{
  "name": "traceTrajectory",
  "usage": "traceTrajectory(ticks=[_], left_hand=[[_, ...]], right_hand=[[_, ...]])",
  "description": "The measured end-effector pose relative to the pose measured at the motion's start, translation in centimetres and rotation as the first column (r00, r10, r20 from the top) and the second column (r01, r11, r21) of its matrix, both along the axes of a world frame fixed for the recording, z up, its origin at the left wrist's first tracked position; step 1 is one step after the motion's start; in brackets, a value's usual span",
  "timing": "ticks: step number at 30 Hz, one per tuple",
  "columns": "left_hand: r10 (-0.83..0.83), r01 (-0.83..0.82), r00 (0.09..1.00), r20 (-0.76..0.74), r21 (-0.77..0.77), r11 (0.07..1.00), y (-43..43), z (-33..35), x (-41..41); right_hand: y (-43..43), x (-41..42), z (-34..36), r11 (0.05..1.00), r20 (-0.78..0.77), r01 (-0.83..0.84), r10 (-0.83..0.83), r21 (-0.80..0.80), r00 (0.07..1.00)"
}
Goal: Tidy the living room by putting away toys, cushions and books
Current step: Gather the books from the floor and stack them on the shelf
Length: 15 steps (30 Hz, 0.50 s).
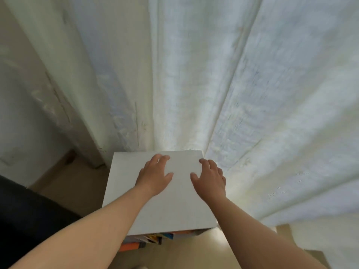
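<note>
A white, flat-topped rectangular shelf unit (pixel 174 212) is standing against a pale, sheer pleated curtain (pixel 194 74), which is hanging behind it and spilling round its right side. Above its top, the left hand (pixel 155 176) and the right hand (pixel 210 180) are hovering side by side with fingers loosely spread, holding nothing (whether they are touching the top cannot be told). Colourful, orange-spined books (pixel 143 241) are showing just under the unit's front edge, a glossy beige floor (pixel 73 183) is lying to its left, and a dark upholstered seat (pixel 29 220) is sitting further left.
</note>
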State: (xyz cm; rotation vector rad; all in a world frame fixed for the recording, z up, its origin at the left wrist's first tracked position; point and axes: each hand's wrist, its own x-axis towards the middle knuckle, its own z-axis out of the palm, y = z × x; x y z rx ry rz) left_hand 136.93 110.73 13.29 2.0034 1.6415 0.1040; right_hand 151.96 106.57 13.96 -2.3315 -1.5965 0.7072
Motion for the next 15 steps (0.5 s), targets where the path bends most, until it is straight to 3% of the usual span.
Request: traceTrajectory(ticks=[3, 9, 15], left_hand=[[-0.072, 0.072, 0.997, -0.003, 0.005, 0.997, 1.0, 5.0, 1.4], [-0.207, 0.207, 0.977, 0.042, 0.010, 0.978, 2.2, 9.3, 3.8], [-0.434, 0.433, 0.891, 0.133, 0.039, 0.901, 0.6, 10.4, 8.9]], right_hand=[[0.0, 1.0, 5.2, 0.998, -0.022, 0.047, -0.046, 0.036, 0.999], [-1.4, 2.0, 8.9, 0.970, -0.087, 0.235, -0.229, 0.057, 0.970], [-6.1, 4.8, 9.9, 0.847, -0.181, 0.530, -0.514, 0.052, 0.839]])
